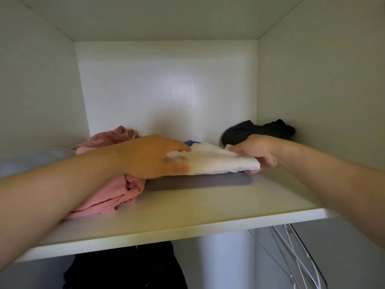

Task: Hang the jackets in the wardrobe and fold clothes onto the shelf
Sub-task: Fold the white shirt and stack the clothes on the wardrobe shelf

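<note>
A folded white garment (216, 161) lies on top of a folded grey-purple one (200, 181) on the wardrobe shelf (187, 207). My left hand (154, 156) holds its left end, thumb over the top edge. On the other side, my right hand (258, 151) grips the right end, fingers curled under it. A crumpled pink garment (108, 195) sits at the left under my left forearm. Below the shelf a dark jacket (129, 268) hangs.
A bunched black garment (260, 130) lies in the back right corner of the shelf. Something pale blue (31, 161) lies at the far left. White hangers (291, 253) dangle below the shelf at the right. The wardrobe's white walls close in on both sides.
</note>
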